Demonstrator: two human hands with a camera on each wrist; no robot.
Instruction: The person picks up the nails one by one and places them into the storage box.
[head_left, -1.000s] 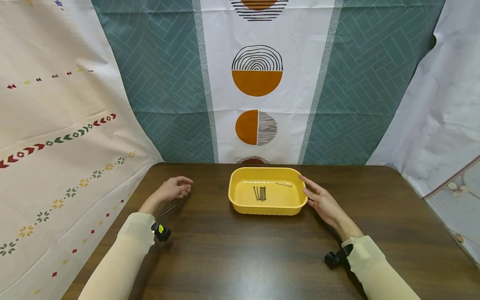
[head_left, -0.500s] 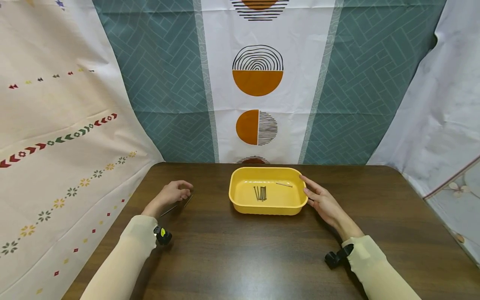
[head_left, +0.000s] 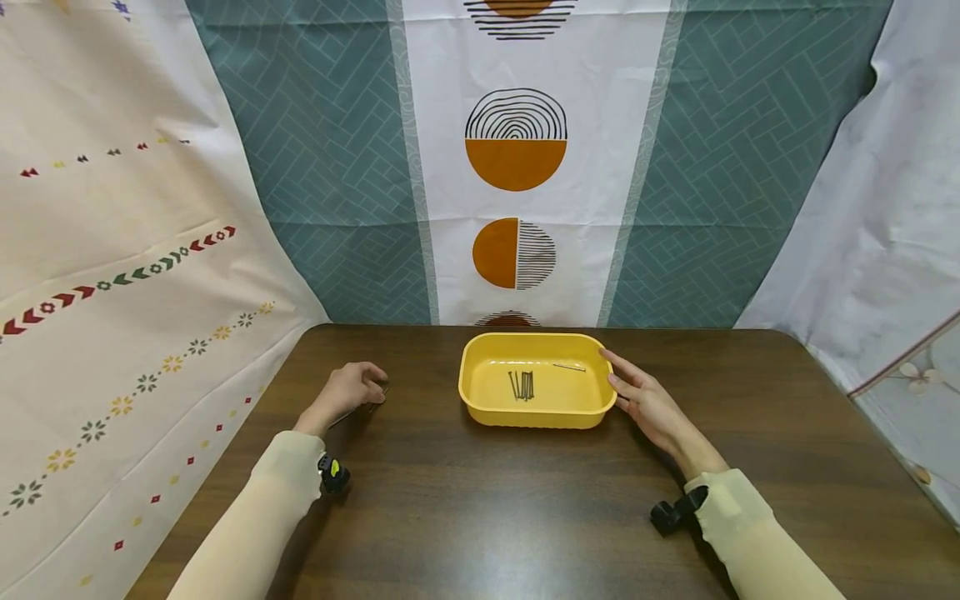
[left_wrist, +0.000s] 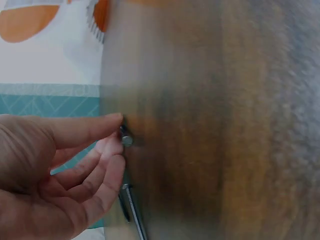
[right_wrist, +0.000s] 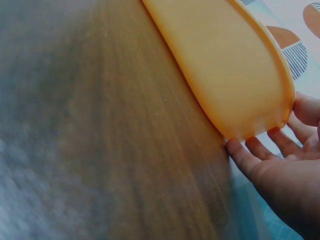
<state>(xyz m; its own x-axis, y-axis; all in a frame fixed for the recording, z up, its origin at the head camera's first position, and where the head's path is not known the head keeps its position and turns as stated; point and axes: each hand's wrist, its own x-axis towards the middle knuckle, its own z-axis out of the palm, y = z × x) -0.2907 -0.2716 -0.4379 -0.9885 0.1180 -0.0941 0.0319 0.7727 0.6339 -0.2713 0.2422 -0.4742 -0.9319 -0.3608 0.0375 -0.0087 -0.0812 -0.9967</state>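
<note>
In the head view, my left hand (head_left: 351, 390) is low over the left side of the table. Its thumb and forefinger pinch a dark metal nail (left_wrist: 126, 139), whose round head faces the left wrist camera. Two more nails (left_wrist: 133, 210) lie just below those fingers. At the right end of a yellow plastic tray (head_left: 538, 419), my right hand (head_left: 654, 412) rests its extended fingers on the outer wall, the thumb by the rim. Inside the tray, several nails (head_left: 525, 386) lie side by side, and a single paler nail (head_left: 570, 367) lies apart toward the back right.
The brown wooden table (head_left: 480, 508) extends around the tray and both hands. Behind it hangs a patterned cloth (head_left: 345, 167); pale cloths (head_left: 112, 250) hang at both sides. Each wrist carries a small black camera (head_left: 667, 517).
The left hand has shifted slightly right and down toward the loose nails, and its thumb and forefinger have closed on one. The right hand and tray have stayed put.
</note>
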